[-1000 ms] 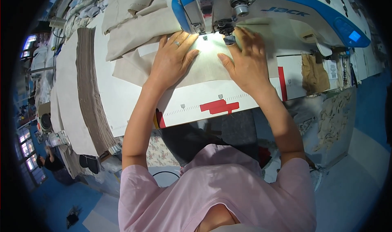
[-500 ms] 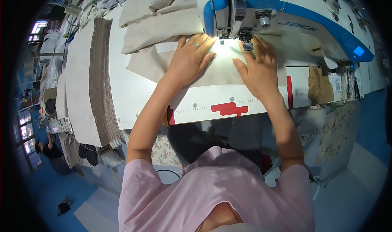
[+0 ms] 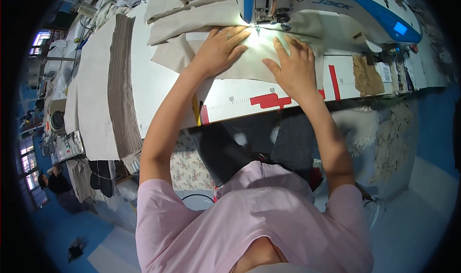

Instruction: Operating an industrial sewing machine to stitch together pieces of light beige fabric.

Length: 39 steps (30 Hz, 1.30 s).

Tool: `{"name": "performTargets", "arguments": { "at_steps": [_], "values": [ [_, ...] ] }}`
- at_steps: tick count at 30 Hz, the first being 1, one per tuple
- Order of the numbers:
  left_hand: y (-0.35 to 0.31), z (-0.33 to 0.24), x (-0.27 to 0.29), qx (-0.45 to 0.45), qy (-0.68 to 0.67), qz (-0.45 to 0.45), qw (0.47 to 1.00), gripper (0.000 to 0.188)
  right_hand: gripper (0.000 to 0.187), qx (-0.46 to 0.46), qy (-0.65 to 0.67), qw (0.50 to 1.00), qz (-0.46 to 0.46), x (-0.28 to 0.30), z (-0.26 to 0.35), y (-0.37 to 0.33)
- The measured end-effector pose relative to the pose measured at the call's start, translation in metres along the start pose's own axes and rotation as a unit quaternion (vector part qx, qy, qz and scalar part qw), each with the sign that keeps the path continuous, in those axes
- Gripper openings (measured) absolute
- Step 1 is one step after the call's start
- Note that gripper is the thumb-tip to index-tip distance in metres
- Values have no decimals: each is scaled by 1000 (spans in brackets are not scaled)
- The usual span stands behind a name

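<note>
A piece of beige fabric (image 3: 240,70) lies under the lit needle area of a white and blue sewing machine (image 3: 331,0). My left hand (image 3: 221,51) rests flat on the cloth, left of the needle, fingers stretched out and a ring on one of them. To the right of the needle, my right hand (image 3: 294,68) lies on the same fabric with its fingers spread. The presser foot (image 3: 258,30) stands between and just beyond my fingertips, in bright glare. Whether it touches the cloth I cannot tell.
Left on the table is a tall stack of beige fabric pieces (image 3: 120,90). More beige cloth (image 3: 192,20) lies heaped beyond my left hand. A ruler strip with red tape (image 3: 271,100) runs along the table's front edge. Brown fabric (image 3: 368,75) lies at the right. Another person (image 3: 58,182) is far left.
The whole view has shifted, with the table and machine sitting higher in it. My right hand has drawn slightly back from the machine head, and its fingers show more fully. The left stays on the fabric.
</note>
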State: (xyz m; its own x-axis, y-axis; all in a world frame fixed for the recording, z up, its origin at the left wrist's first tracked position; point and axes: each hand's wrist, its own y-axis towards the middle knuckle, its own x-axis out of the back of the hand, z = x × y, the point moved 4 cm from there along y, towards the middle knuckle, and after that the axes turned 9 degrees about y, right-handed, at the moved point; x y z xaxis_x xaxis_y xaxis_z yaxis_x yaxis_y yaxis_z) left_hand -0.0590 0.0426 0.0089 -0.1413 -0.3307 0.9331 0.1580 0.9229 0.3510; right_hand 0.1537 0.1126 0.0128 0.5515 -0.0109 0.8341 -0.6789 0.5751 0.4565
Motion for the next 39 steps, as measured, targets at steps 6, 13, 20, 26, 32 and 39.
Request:
{"name": "performTargets", "arguments": {
  "at_steps": [6, 13, 20, 26, 32, 39],
  "values": [
    [-1, -19, 13, -31, 181, -65, 981, 36, 33, 46, -9, 998, -31, 7, -33, 40],
    [15, -30, -18, 139, 63, -96, 984, 29, 33, 11, 70, 997, 0, -20, -43, 35],
    [-87, -25, 52, -18, -65, 14, 998, 19, 27, 39, 320, 925, 203, 43, 62, -34],
    [-153, 13, 92, 139, -213, 78, 964, 20, 22, 39, 264, 963, 38, 25, 53, -35],
    [-95, -40, 81, 264, 141, -23, 954, 41, 26, -2, 84, 996, -34, 0, 71, -46],
    [-157, 33, 80, 561, -182, -96, 802, 43, 23, -11, 90, 995, -33, 2, 74, -56]
  ]
}}
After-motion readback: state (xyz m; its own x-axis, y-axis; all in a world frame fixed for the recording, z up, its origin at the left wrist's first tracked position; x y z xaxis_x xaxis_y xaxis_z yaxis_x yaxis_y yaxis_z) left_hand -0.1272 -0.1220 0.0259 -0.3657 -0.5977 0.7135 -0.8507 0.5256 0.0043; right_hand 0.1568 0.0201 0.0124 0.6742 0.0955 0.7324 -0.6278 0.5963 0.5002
